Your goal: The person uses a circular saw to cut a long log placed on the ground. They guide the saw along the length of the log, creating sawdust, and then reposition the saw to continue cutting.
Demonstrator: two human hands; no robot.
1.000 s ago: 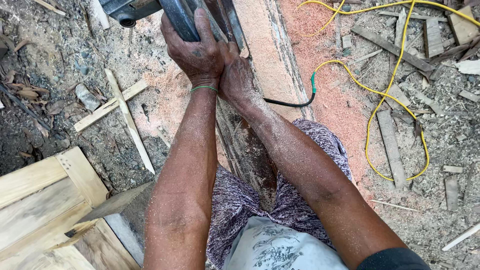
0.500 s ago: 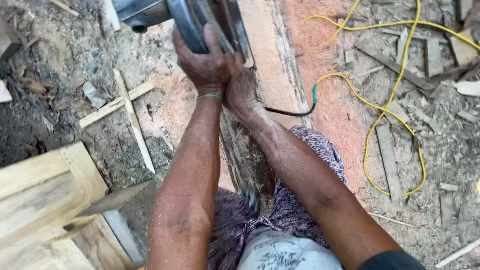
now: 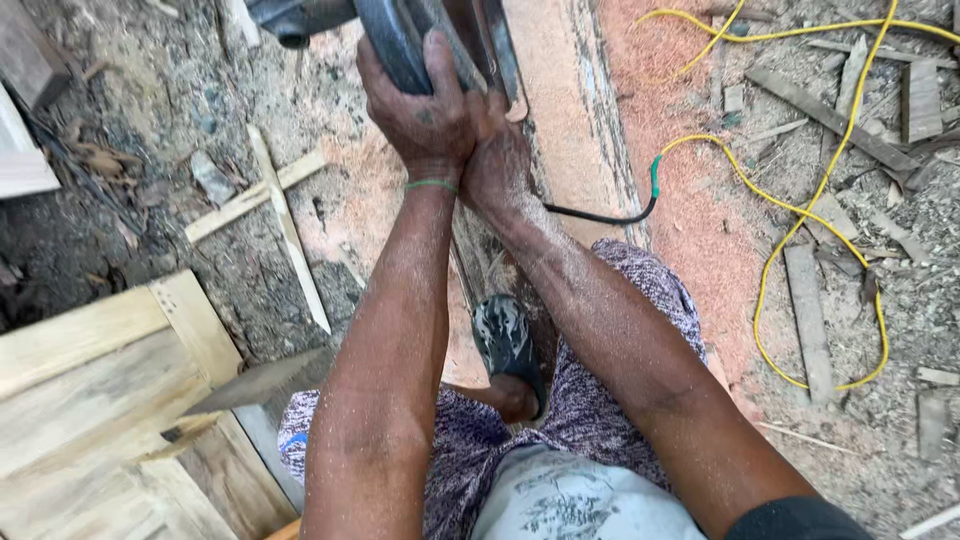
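Both hands clamp a dark power saw (image 3: pixel 400 40) at the top of the frame: the left hand (image 3: pixel 425 110) wraps its grip tight over the saw's curved black handle, while the right hand (image 3: pixel 500 160) presses in just beside and beneath it, its fingers hidden, so its own grip cannot be told. The saw sits on a long wooden plank (image 3: pixel 570 130) dusted with reddish sawdust, running back from the grip toward the person's body. Below the grip, a sandalled foot (image 3: pixel 510 345) rests on the plank. A black cord (image 3: pixel 600 215) trails right of the grip and joins a yellow cable (image 3: pixel 790 215) looping over the littered ground. Left of the grip lie crossed wooden strips (image 3: pixel 275 195) and a pale wooden frame (image 3: pixel 100 380).
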